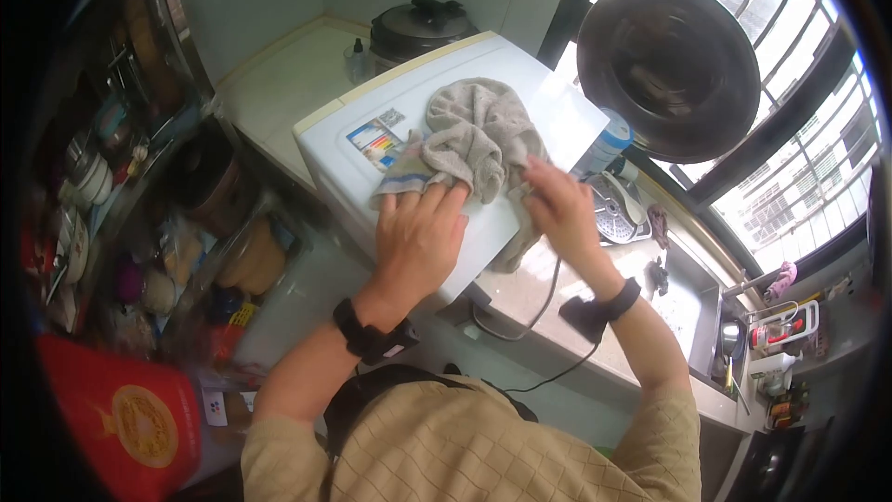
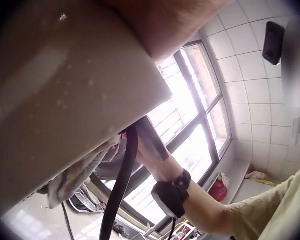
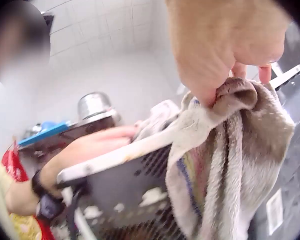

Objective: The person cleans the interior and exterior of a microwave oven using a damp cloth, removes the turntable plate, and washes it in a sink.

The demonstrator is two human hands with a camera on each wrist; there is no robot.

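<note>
A crumpled grey-beige towel (image 1: 478, 130) lies on top of a white box-shaped appliance (image 1: 339, 153) on the counter. My left hand (image 1: 420, 223) lies flat with straight fingers on the appliance top, its fingertips on the towel's near edge. My right hand (image 1: 550, 193) grips the towel's right side where it hangs over the appliance edge. In the right wrist view the right hand (image 3: 225, 50) pinches a fold of the towel (image 3: 230, 135) between thumb and fingers, beside the appliance's vented side (image 3: 135, 195). The left wrist view shows the appliance wall (image 2: 60, 100) and a hanging towel corner (image 2: 75, 175).
A dark round pan (image 1: 669, 65) hangs by the barred window. A pressure cooker (image 1: 418, 28) stands behind the appliance, a blue-white canister (image 1: 609, 141) to its right. A black cable (image 1: 530, 316) trails over the counter toward the sink (image 1: 729, 335). Cluttered shelves (image 1: 93, 177) stand at left.
</note>
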